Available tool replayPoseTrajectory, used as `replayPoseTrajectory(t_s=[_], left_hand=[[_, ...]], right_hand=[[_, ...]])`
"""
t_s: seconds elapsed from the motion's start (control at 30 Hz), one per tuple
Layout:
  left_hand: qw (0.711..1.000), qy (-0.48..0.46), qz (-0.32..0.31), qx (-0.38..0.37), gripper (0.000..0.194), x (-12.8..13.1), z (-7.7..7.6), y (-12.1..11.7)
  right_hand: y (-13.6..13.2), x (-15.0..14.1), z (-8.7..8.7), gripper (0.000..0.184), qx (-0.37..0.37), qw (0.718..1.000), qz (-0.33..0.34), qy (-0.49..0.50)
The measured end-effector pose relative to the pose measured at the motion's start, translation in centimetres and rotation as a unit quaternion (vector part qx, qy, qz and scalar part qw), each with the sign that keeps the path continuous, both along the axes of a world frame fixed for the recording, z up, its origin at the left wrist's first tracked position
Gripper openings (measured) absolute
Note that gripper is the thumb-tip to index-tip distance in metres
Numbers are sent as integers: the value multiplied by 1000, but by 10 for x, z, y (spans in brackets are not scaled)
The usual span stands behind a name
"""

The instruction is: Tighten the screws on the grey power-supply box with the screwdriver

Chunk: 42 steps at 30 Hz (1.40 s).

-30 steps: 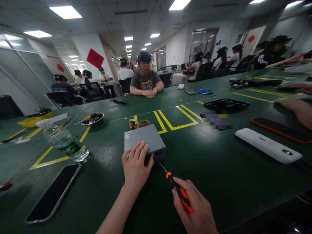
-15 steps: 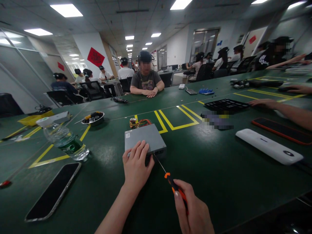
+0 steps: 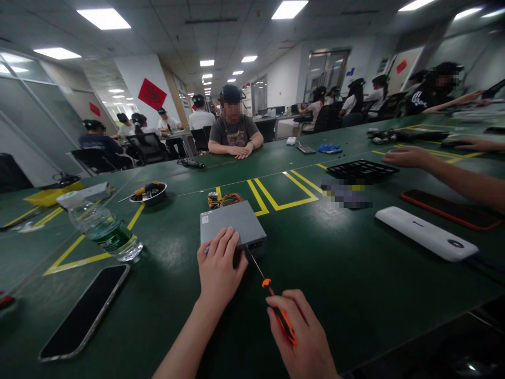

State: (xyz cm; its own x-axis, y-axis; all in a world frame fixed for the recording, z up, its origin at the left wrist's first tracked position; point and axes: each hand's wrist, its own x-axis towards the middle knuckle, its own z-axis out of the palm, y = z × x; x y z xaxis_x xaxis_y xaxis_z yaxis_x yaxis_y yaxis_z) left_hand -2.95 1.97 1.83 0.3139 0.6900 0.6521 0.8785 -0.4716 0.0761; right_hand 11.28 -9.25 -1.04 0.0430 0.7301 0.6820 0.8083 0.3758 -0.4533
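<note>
A grey metal computer power supply (image 3: 232, 218) lies flat on the green table, its bundle of coloured cables (image 3: 224, 200) at the far side. My left hand (image 3: 221, 263) grips its near edge, fingers over the top and thumb by the near side. In my right hand (image 3: 302, 329) is a screwdriver (image 3: 268, 287) with an orange and black handle. Its thin shaft slants up to the near side of the power supply, close to the socket and my left thumb. Exactly what the tip touches is too small to make out.
Left are a water bottle (image 3: 112, 234), a phone (image 3: 84, 313) and a metal bowl of tools (image 3: 148, 195). Right lie a white device (image 3: 426, 234), an orange-edged phone (image 3: 450, 209) and a black tray (image 3: 361, 170), near another person's hand (image 3: 406, 157). A person (image 3: 234, 126) sits opposite.
My right fingers have shifted on the screwdriver handle, which now shows more of its orange part. My left hand and the power supply keep their places. The other person's hand at right has lifted slightly.
</note>
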Motion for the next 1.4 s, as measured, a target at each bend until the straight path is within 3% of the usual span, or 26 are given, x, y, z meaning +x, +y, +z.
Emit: replayPoseTrajectory(t_s=[0.1, 0.23, 0.37, 0.5, 0.67, 0.8, 0.93, 1.0, 1.17, 1.4], left_hand=[[1000, -3, 0, -3, 32, 0, 0, 0], [1000, -8, 0, -8, 32, 0, 0, 0], [1000, -11, -2, -9, 32, 0, 0, 0], [1000, -14, -3, -3, 33, 1, 1, -1], [1000, -13, -2, 1, 33, 1, 1, -1], [1000, -8, 0, -4, 34, 1, 0, -1], [1000, -5, 0, 1, 33, 0, 0, -1], [1000, -7, 0, 5, 33, 1, 1, -1], [1000, -12, 2, 6, 33, 2, 1, -1], [1000, -16, 2, 4, 33, 2, 2, -2]], right_hand=[[-3, 3, 5, 32, -100, 993, 1, 66], [-5, 6, 9, 24, -188, 978, 2, 94], [-4, 4, 6, 22, -87, 996, -1, -13], [-2, -2, 3, 25, 21, 993, -39, -111], [0, -5, 4, 23, 70, 989, -47, -120], [-1, -1, 8, 22, -15, 1000, -17, -10], [-5, 2, 13, 27, -141, 982, 3, 124], [-6, 4, 14, 25, -160, 978, 11, 136], [-3, 4, 8, 28, -64, 998, 6, -6], [-1, -2, 2, 28, 51, 990, -39, -124]])
